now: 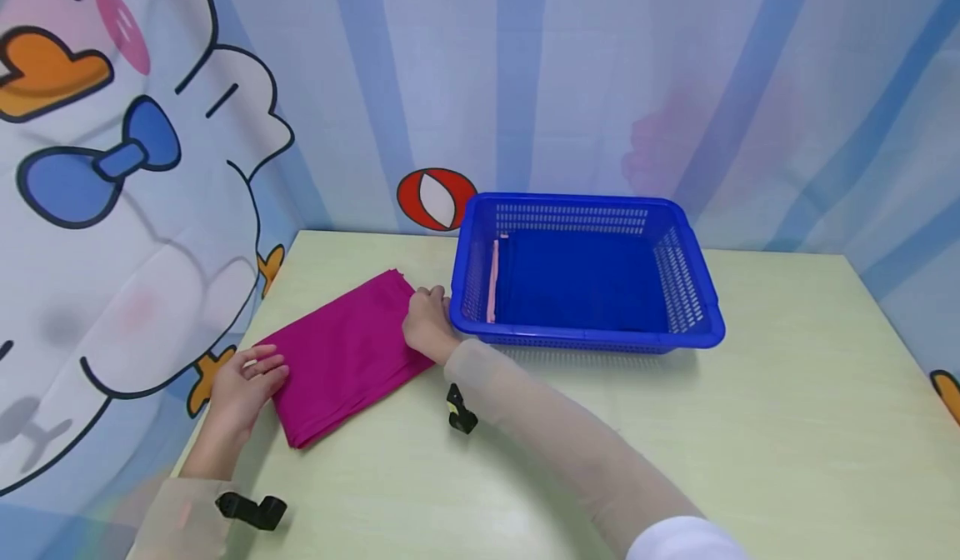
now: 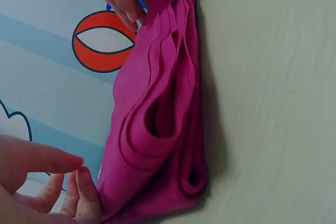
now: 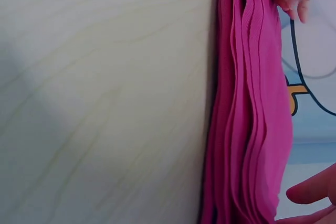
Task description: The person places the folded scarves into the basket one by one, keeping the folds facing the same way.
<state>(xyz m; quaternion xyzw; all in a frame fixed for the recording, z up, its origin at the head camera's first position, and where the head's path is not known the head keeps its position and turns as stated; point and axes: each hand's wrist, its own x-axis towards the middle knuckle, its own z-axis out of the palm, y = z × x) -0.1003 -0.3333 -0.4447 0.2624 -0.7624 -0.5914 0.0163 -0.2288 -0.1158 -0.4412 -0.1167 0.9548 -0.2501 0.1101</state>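
A magenta cloth [image 1: 345, 352], folded into a thick rectangle, lies at a slant on the table's left half. Its layered edge and rounded folds show in the left wrist view, where the cloth [image 2: 152, 129] stands several layers high. My left hand [image 1: 247, 385] is at the left end, fingertips at the cloth's edge and fingers loosely bent. At the opposite end my right hand [image 1: 429, 324] reaches over the right edge, beside the basket. In the right wrist view, the thumb and a finger of the right hand [image 3: 315, 195] are apart beside the layered cloth [image 3: 247, 108].
A blue plastic basket [image 1: 585, 332] with perforated sides stands right of the cloth, close to the right hand. Inside it, a thin pink strip [image 1: 492, 281] runs along the left wall. A printed curtain [image 1: 450, 60] hangs behind the pale table [image 1: 787, 427].
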